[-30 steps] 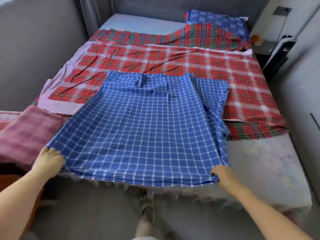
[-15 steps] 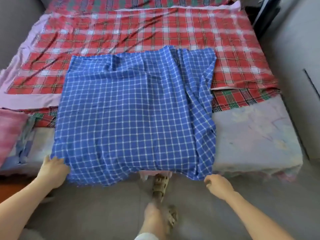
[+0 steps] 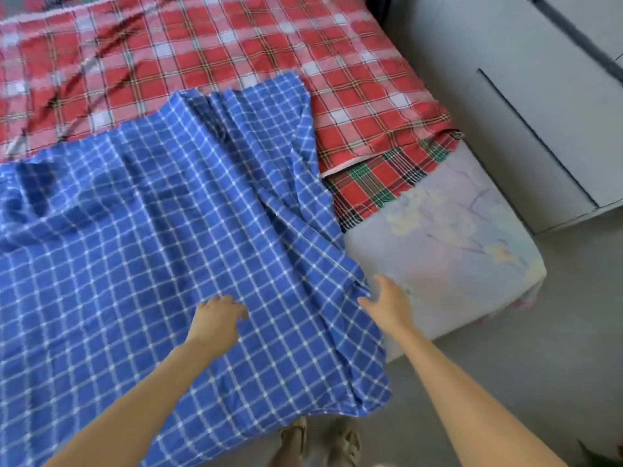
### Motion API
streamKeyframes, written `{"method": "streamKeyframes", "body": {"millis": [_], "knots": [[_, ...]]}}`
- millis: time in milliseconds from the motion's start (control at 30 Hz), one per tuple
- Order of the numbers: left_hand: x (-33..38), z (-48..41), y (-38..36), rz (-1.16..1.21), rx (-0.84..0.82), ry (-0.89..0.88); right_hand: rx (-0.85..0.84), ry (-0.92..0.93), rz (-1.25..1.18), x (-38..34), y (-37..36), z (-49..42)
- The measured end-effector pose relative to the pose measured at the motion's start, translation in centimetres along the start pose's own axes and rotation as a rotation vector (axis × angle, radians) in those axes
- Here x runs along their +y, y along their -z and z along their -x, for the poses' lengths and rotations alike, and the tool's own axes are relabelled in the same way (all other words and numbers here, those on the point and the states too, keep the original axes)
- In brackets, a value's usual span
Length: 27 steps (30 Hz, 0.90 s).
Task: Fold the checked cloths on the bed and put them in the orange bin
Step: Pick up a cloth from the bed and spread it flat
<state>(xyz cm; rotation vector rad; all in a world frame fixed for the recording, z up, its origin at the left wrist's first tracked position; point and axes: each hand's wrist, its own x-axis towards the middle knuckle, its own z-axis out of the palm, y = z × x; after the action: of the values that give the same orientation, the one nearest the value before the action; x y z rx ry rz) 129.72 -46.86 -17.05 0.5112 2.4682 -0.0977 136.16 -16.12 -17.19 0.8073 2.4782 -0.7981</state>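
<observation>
- 2 sandalled feet [image 3: 344, 441] stand on the grey floor [image 3: 505, 382], close to the near edge of the bed [image 3: 455, 257].
- The blue checked cloth [image 3: 135, 264] is spread over the near left part of the bed. Its near edge hangs over the bed's near edge toward the floor, and long rumpled folds run along its right side.
- The left hand [image 3: 215, 320] rests on top of this cloth, toward its right side. Its knuckles are bent and its fingertips are down on the fabric; I cannot tell whether it pinches any of it.
- The right hand [image 3: 386, 303] is just beside it, at the cloth's right edge. The thumb is raised apart from the fingers, which touch the edge folds; whether they grip cannot be told.
- The bed's near right corner shows a pale flowered sheet.
- Farther back, a red and green checked cloth [image 3: 381, 183] peeks out from under a larger red checked cloth [image 3: 236, 62], which covers the far part of the bed up to its right edge.
- A grey cabinet [image 3: 556, 129] stands beside the bed's right edge.
</observation>
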Motion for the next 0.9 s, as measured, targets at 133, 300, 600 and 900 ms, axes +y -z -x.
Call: {"method": "streamKeyframes", "body": {"millis": [133, 300, 600, 900], "knots": [[3.0, -5.1, 2.0, 0.291, 0.090, -0.014, -0.076, 0.108, 0.008, -2.2, -0.4, -5.4], [4.9, -8.8, 2.4, 0.408, 0.096, -0.002, -0.061, 0.120, 0.179, -1.2, -1.6, -6.1], [5.9, -10.9, 2.2, 0.138, -0.055, 0.019, 0.536, -0.092, 0.218, 10.8, 7.2, 0.9], [13.2, -12.9, 6.8, 0.025, 0.165, 0.073, 0.347, 0.272, 0.163, 11.7, 5.5, 2.3]]}}
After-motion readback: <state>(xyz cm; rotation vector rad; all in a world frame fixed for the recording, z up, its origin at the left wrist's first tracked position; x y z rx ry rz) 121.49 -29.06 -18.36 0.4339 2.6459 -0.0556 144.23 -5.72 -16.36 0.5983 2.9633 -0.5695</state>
